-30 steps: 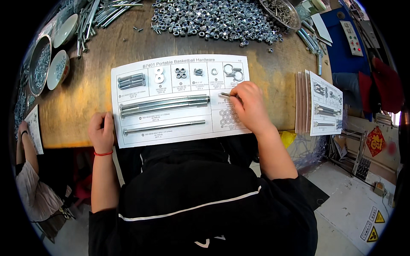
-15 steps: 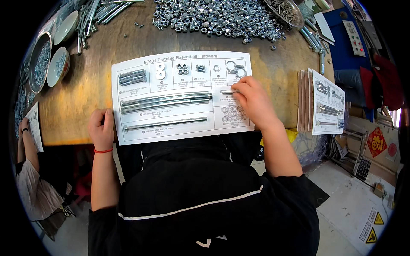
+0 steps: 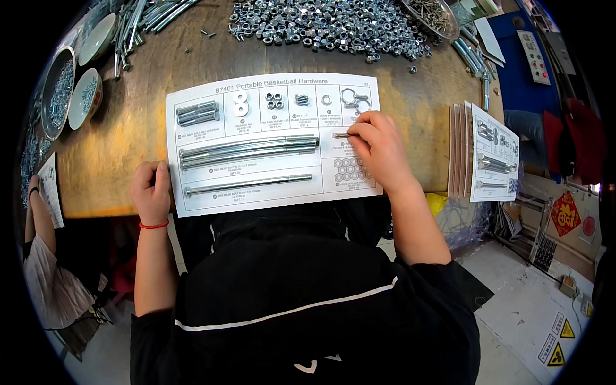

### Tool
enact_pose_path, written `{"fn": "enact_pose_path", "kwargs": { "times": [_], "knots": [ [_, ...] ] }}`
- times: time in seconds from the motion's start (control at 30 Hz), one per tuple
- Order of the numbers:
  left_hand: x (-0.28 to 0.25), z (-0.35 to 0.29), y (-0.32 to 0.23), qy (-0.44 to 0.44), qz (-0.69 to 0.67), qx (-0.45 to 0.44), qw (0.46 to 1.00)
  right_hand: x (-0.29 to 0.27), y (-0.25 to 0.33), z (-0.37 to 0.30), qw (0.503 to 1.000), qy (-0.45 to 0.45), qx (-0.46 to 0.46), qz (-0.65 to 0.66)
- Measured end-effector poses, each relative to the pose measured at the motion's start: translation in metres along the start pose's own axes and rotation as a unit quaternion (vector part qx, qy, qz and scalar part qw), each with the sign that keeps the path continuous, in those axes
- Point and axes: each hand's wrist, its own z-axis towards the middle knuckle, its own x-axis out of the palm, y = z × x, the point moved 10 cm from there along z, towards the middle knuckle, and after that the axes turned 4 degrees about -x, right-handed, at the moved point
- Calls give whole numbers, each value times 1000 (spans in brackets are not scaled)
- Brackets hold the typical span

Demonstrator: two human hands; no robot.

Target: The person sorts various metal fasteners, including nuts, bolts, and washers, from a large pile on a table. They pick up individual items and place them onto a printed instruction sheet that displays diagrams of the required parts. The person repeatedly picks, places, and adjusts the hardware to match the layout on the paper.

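A white printed hardware card (image 3: 256, 131) lies at the table's near edge, bearing long and short shiny bolts, white washers, nuts, small screws and rings in ruled boxes. Pale hexagon shapes fill its lower right box. My left hand (image 3: 153, 196), with a red cord at the wrist, is closed at the card's left edge; its fingertips are partly hidden. Above the card's right side, my right hand (image 3: 383, 151) has its fingers pinched together at a small slim metal pin (image 3: 339, 135), whose end sticks out to the left of the fingertips.
Loose nuts (image 3: 327, 29) are heaped at the far side, with long bolts (image 3: 144, 22) to their left. Bowls (image 3: 86, 99) of small parts stand at the left. Several packed cards (image 3: 491, 160) stand upright at the right. Another person's arm (image 3: 42, 212) shows at far left.
The card has shifted very slightly up and left. My right hand has moved a little up, its fingertips still at the pin. The left hand remains at the card's edge.
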Motion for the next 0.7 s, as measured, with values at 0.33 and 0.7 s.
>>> {"fn": "enact_pose_path", "kwargs": {
  "times": [0.33,0.7],
  "knots": [
    [33,-11,-18,54,-223,-144,963,-25,-27,-56,978,-145,146,-27],
    [41,-6,-35,73,-382,-224,894,2,-24,-108,875,-205,341,277]
  ]
}}
